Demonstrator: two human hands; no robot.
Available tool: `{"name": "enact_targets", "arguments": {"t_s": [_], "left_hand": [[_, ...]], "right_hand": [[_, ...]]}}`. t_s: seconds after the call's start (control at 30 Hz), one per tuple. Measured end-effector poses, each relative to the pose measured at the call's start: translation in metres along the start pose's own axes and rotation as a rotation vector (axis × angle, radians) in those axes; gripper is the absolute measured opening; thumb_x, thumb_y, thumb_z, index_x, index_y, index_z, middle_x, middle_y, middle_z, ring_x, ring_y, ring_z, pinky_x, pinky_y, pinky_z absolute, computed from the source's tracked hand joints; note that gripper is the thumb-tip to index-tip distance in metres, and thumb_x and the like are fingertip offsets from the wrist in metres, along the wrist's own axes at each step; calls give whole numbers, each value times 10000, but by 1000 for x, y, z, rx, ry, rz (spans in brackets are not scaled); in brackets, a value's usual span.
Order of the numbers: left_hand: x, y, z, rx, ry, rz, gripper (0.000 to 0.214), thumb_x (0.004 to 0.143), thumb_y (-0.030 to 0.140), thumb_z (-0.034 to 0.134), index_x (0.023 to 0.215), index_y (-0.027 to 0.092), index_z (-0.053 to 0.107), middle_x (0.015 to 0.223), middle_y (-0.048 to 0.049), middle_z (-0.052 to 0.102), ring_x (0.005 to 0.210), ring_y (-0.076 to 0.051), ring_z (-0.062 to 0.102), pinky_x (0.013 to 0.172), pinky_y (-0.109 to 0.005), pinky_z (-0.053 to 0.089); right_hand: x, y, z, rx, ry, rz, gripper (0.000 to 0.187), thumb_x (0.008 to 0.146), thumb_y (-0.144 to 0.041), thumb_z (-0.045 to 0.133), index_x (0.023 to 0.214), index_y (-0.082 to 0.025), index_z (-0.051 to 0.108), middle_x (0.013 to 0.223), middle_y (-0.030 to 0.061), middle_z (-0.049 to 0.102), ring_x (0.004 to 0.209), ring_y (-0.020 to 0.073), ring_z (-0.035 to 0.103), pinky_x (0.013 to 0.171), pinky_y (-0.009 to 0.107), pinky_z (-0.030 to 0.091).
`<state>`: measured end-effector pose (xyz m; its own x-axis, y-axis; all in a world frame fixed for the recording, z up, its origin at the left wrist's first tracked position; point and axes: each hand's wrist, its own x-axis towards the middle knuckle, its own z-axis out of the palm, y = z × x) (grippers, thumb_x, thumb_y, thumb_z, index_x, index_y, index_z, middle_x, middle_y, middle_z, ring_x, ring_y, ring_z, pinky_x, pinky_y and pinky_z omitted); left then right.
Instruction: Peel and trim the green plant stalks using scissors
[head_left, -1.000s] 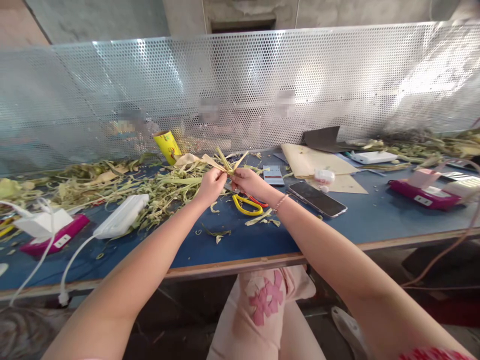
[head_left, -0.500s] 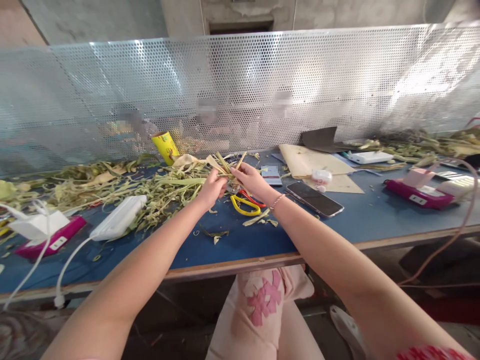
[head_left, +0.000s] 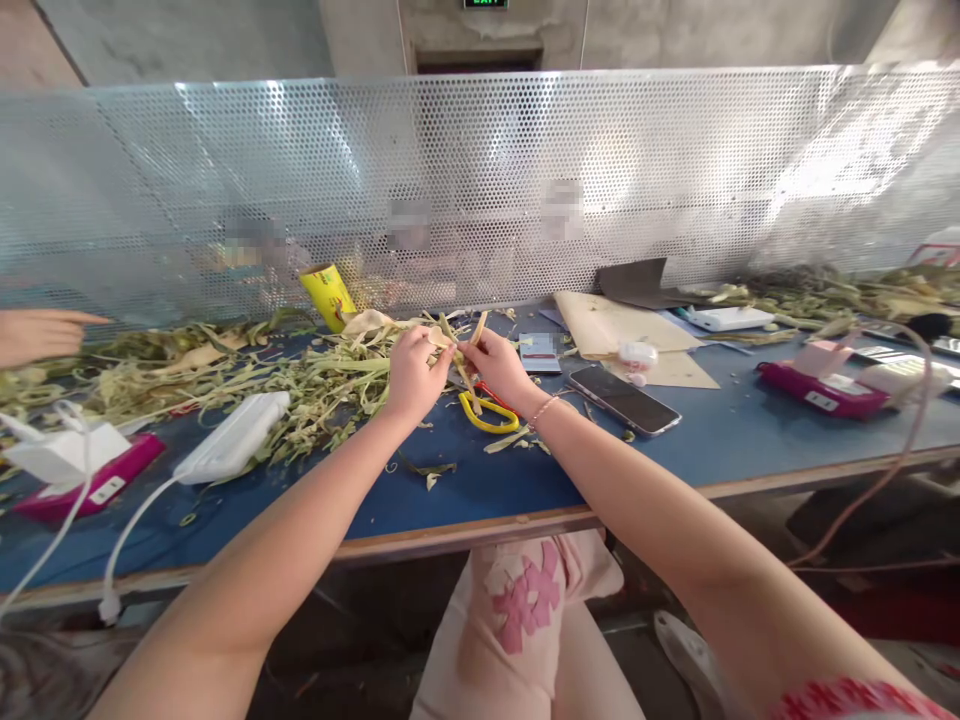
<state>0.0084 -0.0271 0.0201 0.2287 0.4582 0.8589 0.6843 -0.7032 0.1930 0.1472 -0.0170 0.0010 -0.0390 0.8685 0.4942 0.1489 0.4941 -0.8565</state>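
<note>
Left hand (head_left: 417, 375) has thumb and fingers pinched in on pale leaf strips (head_left: 463, 373); right hand (head_left: 491, 358), just beside it, pinches strips too, and I can't tell each finger's exact gap. The strips sit between the hands, over the blue table (head_left: 480, 492). Clock from the hands: leaf pile (head_left: 341, 378) at 9, yellow handle (head_left: 491, 429) close at 5, phone (head_left: 626, 400) past 3, mesh screen (head_left: 480, 150) walling 12. Widest room I've got is 6, few scraps (head_left: 431, 470), then the wooden front edge (head_left: 465, 535). Another person's hand (head_left: 41, 335) far out at 9.
</note>
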Motion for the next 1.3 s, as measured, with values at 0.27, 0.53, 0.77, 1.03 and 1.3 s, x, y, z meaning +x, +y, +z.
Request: {"name": "enact_targets", "arguments": {"t_s": [0.27, 0.53, 0.77, 1.03, 1.3], "left_hand": [[5, 4, -5, -8, -113, 168, 99, 789, 207, 482, 729, 181, 557, 860, -51, 636, 876, -175, 556, 832, -360, 430], [0, 6, -3, -60, -184, 100, 137, 817, 244, 419, 790, 194, 543, 871, -74, 620, 936, -206, 553, 890, -383, 387], [-5, 13, 8, -264, 46, -366, 227, 828, 352, 429, 749, 169, 536, 763, -61, 598, 754, -175, 554, 722, -291, 417], [-2, 11, 14, -399, 133, -484, 293, 821, 418, 430, 757, 163, 559, 782, -52, 620, 785, -178, 567, 770, -318, 428], [-2, 11, 15, -484, 165, -557, 302, 797, 447, 457, 758, 161, 547, 775, -52, 607, 776, -176, 567, 757, -317, 441]], "right_hand": [[4, 3, -1, -37, 102, -2, 169, 746, -341, 478, 675, -190, 448, 576, -39, 501, 549, 100, 476, 564, 241, 391], [-1, -5, 4, -40, 144, -36, 149, 768, -300, 442, 664, -209, 387, 575, -51, 429, 544, 90, 389, 538, 230, 323], [-7, -19, 6, -93, 191, -135, 138, 781, -282, 447, 687, -221, 368, 620, -36, 434, 593, 107, 395, 583, 242, 299], [-9, -22, 9, -81, 212, -152, 136, 792, -290, 441, 695, -219, 378, 641, -21, 449, 639, 119, 432, 626, 250, 317], [-8, -20, 10, 5, 219, -73, 178, 798, -349, 444, 698, -213, 388, 650, -15, 440, 658, 117, 431, 588, 244, 318]]}}
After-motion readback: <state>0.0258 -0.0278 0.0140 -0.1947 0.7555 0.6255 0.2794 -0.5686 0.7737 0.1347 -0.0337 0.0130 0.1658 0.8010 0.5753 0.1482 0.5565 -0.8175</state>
